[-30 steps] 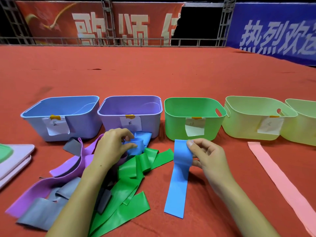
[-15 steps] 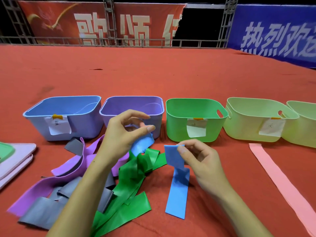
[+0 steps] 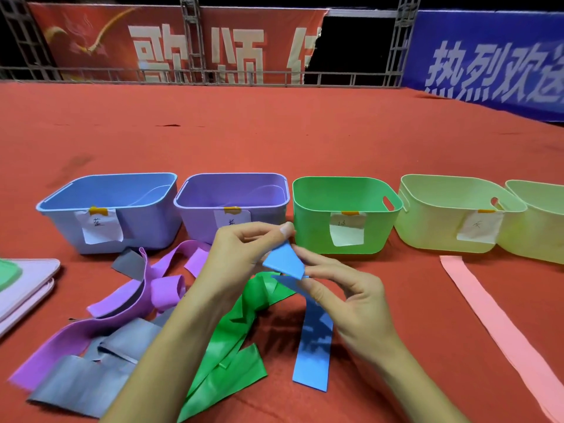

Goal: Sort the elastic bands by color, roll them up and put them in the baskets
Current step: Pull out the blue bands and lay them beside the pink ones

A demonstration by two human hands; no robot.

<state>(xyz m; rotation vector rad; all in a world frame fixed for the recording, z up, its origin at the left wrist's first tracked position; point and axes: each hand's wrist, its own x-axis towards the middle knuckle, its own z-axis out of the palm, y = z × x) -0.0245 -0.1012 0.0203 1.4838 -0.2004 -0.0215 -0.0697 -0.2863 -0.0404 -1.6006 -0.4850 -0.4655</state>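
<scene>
1. Hands first: my left hand (image 3: 244,254) and right hand (image 3: 351,300) are close together, both pinching the top end of the blue band (image 3: 314,337). The end is folded over between my fingertips; the rest hangs down to the red floor (image 3: 274,141).

2. Progress, as I judge it: barely begun. All the baskets whose insides I can see hold nothing, and no band is rolled yet.

3. Sorted so far: the blue band is pulled clear of the pile, and a pink band (image 3: 494,325) lies flat by itself on the right, in front of the pale baskets.

4. Left to do: the purple bands (image 3: 91,328), grey bands (image 3: 79,383) and green bands (image 3: 225,340) lie tangled together at lower left. Each needs separating, rolling and dropping in.

5. Targets: the blue basket (image 3: 146,227) sits far left, then the purple basket (image 3: 195,224), green basket (image 3: 381,233) and two pale green baskets (image 3: 433,227). The blue roll should go into the far-left one.

6. Labels: each basket I can see the front of carries a paper tag with one handwritten character, taped with orange. Blue's appears to read 蓝 and green's 绿; the others I cannot make out.

7. Background writing: a red banner (image 3: 91,41) shows large pale characters, partly cut off, and a blue banner (image 3: 488,62) reads 热烈欢迎, its last character cropped.
</scene>
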